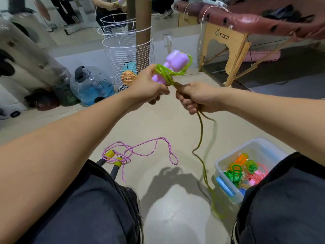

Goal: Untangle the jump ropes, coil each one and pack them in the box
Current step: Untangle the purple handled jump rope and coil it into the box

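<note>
Both my hands hold the green rope (200, 138): left hand (149, 87) grips its purple handle (173, 65), right hand (195, 97) squeezes the cord. At four o'clock, the box (263, 147) holds coiled ropes (246, 170).

You are in what looks like a therapy or activity room, perhaps a clinic. A folding massage table (233, 41) with maroon padding stands on your right, white wire baskets (126, 55) ahead, big water jugs (93, 85) on the bare beige floor (158, 120).

Glossy plastic handle (173, 65) – smooth translucent green cord (202, 147), braided pink rope (149, 150), clear plastic box (263, 148).
</note>
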